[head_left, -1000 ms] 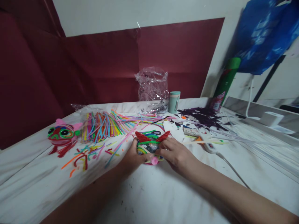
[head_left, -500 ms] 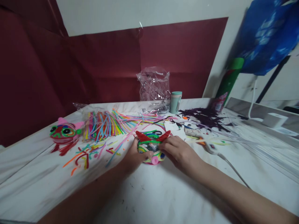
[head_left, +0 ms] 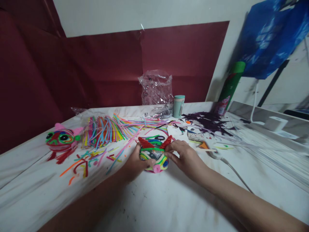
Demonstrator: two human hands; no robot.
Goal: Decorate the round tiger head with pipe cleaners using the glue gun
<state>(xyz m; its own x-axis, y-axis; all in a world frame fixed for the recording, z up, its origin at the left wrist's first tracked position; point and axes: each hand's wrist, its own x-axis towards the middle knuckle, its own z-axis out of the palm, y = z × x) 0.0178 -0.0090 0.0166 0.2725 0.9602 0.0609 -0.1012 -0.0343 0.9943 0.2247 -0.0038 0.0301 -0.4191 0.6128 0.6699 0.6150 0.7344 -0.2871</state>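
My left hand (head_left: 134, 162) and right hand (head_left: 185, 158) grip the small multicoloured pipe-cleaner animal face with red ears (head_left: 154, 156), right of the finished red pipe-cleaner face (head_left: 60, 141).

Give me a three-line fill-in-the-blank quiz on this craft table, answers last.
The left hand and right hand hold a pipe-cleaner figure with two ____ ears.
The finished figure at the left end of the table has ____ ears.
The bag hanging at the upper right is ____.
Answers: red; pink; blue.
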